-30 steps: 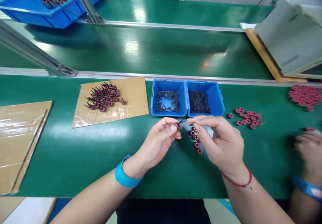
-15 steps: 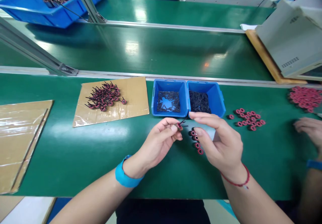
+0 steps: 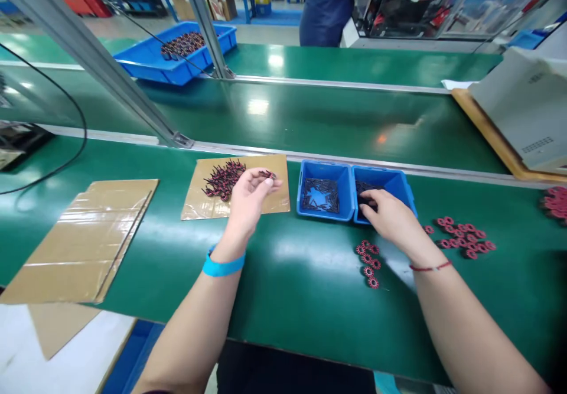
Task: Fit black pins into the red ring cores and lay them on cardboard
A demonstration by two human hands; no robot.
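Observation:
My left hand (image 3: pixel 248 198) is above the brown cardboard sheet (image 3: pixel 279 196), its fingers closed on a small red-and-black wound ring (image 3: pixel 267 174) with dark stems. Beside that hand, a pile of similar stemmed rings (image 3: pixel 219 180) lies on the cardboard. My right hand (image 3: pixel 387 212) reaches into the right blue bin (image 3: pixel 405 190), among thin black tube pieces (image 3: pixel 364 186). Its fingers are curled together; what they pinch is not clear. The left blue bin (image 3: pixel 302 200) holds more short black tubes (image 3: pixel 326 196). Several stemless red rings (image 3: pixel 367 258) lie in front of the bins.
More red rings (image 3: pixel 467 237) lie to the right, with a denser group (image 3: pixel 556 204) at the edge. Taped cardboard (image 3: pixel 88 234) is at left. A metal rail and post (image 3: pixel 146 110) run behind. Across stand a blue tray (image 3: pixel 177 72), a grey machine (image 3: pixel 527 104) and a person (image 3: pixel 328 7).
My left hand has moved left to the cardboard with the ring. My right hand has gone from beside the loose rings into the right bin. The view has shifted left and up.

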